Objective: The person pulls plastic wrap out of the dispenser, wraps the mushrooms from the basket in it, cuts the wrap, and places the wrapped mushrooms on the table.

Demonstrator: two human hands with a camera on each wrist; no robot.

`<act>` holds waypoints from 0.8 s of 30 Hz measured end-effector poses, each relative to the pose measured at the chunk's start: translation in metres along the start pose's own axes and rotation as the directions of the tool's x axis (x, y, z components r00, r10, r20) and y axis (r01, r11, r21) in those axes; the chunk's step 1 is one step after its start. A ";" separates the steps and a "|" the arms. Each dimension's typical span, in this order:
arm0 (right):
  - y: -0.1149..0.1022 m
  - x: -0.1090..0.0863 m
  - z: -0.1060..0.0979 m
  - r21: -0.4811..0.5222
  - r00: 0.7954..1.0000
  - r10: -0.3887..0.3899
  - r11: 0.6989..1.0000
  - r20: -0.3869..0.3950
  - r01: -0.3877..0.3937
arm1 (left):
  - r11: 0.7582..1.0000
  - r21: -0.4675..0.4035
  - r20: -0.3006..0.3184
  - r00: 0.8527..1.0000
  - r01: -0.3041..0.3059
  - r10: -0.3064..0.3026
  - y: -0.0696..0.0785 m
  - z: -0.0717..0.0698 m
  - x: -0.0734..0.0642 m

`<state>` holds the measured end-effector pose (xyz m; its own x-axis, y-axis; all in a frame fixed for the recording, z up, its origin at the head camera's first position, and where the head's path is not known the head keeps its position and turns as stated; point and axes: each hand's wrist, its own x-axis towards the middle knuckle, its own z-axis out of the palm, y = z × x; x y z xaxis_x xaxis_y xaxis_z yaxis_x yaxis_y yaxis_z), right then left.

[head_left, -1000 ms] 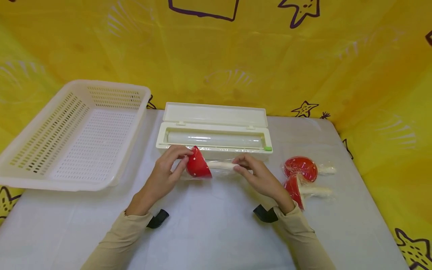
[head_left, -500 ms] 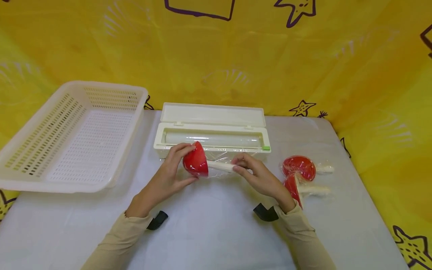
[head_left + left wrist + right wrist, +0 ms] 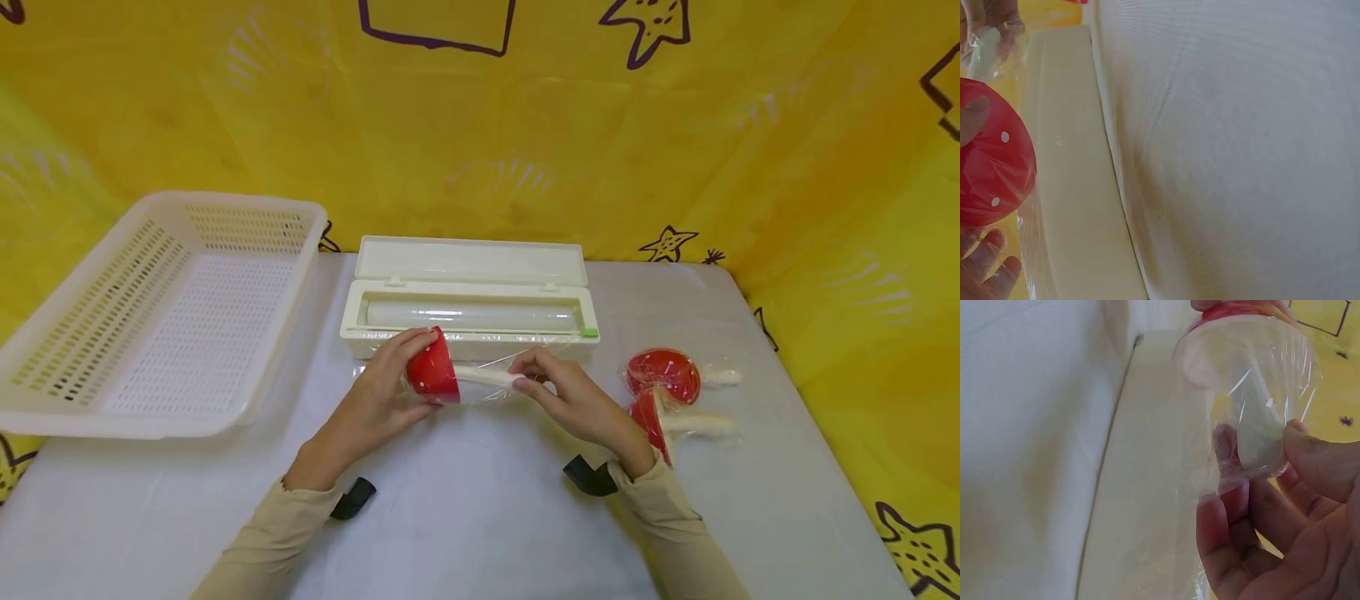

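Between my hands lies a toy mushroom (image 3: 433,371), its red cap dotted white and its stem pale, with clear cling film (image 3: 1260,394) around it. My left hand (image 3: 375,396) holds the cap, fingers at its top edge and thumb below. At the stem's end, my right hand (image 3: 573,396) pinches the stem and film between thumb and fingers. Right behind stands a cream cling film dispenser (image 3: 468,346), lid raised, a film roll (image 3: 472,315) inside. Film stretches from its front edge toward the mushroom. In the right wrist view the cap's pale underside (image 3: 1200,359) shows through the film.
Two film-wrapped toy mushrooms, one behind (image 3: 667,375) and one nearer (image 3: 693,425), lie right of my right hand. A white perforated basket (image 3: 247,408) stands at the left. A yellow patterned cloth (image 3: 480,108) hangs behind the white-covered table (image 3: 480,517).
The mushroom has turned and shifted slightly left. My left hand has changed from pinching the cap's edge to spanning the cap, while my right hand stays at the stem's end.
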<state>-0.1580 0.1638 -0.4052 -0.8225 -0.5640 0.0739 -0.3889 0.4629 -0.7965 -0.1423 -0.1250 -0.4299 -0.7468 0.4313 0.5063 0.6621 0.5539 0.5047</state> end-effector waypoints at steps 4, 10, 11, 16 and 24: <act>-0.002 0.001 0.003 -0.029 1.000 -0.007 1.000 -0.027 0.006 | 1.000 0.001 0.002 1.000 -0.002 0.002 0.000 -0.001 0.000; -0.007 0.001 0.006 -0.023 1.000 0.007 1.000 -0.023 -0.007 | 1.000 -0.001 0.008 1.000 0.005 -0.004 -0.001 -0.001 -0.001; -0.007 0.001 0.007 -0.021 1.000 0.006 1.000 -0.018 -0.007 | 1.000 0.003 0.010 1.000 0.008 -0.008 -0.002 -0.001 -0.002; -0.008 0.002 0.010 -0.078 0.999 -0.017 0.997 -0.037 0.014 | 1.000 0.008 0.010 1.000 0.011 -0.011 -0.002 -0.001 -0.004; -0.006 0.001 0.011 -0.198 0.984 -0.064 0.980 -0.165 0.030 | 0.995 0.095 -0.025 1.000 0.002 0.001 -0.001 0.000 -0.001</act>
<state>-0.1522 0.1533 -0.4071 -0.8533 -0.4715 0.2227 -0.4881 0.5718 -0.6594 -0.1424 -0.1256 -0.4307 -0.7444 0.4138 0.5241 0.6520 0.6200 0.4365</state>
